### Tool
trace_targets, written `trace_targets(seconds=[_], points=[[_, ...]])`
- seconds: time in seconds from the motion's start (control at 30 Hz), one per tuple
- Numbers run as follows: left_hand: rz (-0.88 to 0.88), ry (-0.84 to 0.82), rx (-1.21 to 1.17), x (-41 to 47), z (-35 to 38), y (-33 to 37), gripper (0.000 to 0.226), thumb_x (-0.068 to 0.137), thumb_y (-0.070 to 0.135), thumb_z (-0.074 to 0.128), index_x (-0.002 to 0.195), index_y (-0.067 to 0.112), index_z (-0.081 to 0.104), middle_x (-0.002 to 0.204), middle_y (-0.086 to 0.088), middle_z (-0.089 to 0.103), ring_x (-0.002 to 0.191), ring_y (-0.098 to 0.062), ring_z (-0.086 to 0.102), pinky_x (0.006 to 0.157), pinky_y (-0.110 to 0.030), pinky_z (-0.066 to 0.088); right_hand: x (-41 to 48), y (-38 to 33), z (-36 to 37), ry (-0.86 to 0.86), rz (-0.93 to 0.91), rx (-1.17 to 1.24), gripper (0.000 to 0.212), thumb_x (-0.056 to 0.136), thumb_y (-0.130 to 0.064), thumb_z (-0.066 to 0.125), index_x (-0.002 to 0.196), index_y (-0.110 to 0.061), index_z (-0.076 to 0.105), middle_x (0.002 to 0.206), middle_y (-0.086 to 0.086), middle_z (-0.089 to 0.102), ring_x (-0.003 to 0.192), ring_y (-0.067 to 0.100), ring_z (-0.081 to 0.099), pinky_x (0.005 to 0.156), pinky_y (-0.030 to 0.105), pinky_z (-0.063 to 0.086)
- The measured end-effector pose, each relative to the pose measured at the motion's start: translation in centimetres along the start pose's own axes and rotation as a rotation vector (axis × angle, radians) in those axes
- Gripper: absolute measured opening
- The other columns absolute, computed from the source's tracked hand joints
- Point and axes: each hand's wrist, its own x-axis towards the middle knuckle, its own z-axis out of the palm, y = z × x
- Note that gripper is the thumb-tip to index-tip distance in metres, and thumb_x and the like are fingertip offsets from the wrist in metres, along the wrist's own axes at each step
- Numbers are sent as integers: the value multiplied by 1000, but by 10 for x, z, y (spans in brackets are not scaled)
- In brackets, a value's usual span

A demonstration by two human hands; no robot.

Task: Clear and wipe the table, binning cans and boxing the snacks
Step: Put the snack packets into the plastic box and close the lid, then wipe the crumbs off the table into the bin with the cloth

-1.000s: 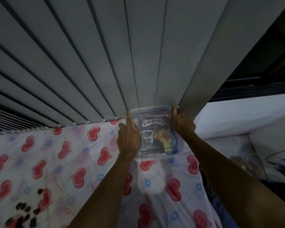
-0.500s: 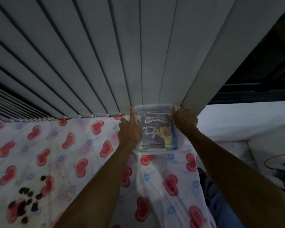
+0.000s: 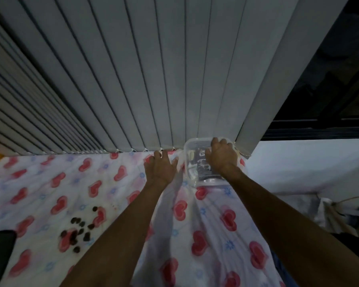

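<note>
Your right hand [image 3: 223, 160] is gripping the clear snack box [image 3: 191, 162] over its far rim, at the table's far right by the blinds [image 3: 174, 79]. Your left hand [image 3: 160, 168] is lying open on the tablecloth [image 3: 71, 183] just left of the box.

Box [image 3: 190, 162] on tablecloth [image 3: 50, 183], against blinds [image 3: 133, 79]; crumbs [image 3: 79, 233] left, nearer.
</note>
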Motion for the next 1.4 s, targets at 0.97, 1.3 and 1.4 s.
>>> trace_targets(seconds=[0.97, 1.3, 1.4], points=[[-331, -112, -37, -373, 2, -373, 60, 101, 58, 39, 142, 14, 44, 138, -16, 48, 127, -38, 47, 106, -52, 39, -423, -275, 159, -339, -338, 131, 47, 97, -42, 48, 133, -12, 45, 120, 15, 57, 104, 33, 60, 84, 42, 54], [-448, -258, -80, -448, 72, -428, 63, 102, 56, 39, 151, 17, 37, 151, -16, 40, 136, -39, 42, 111, -53, 36, -515, -256, 234, -512, -319, 220, 37, 97, -37, 49, 126, -13, 51, 114, 10, 65, 97, 28, 65, 80, 37, 54], [-486, -308, -40, -456, 108, -454, 65, 101, 58, 39, 148, 13, 40, 146, -18, 45, 132, -38, 46, 108, -50, 40, -528, -254, 269, -547, -306, 197, 31, 99, -35, 47, 120, -13, 52, 105, 7, 67, 88, 24, 67, 71, 33, 54]])
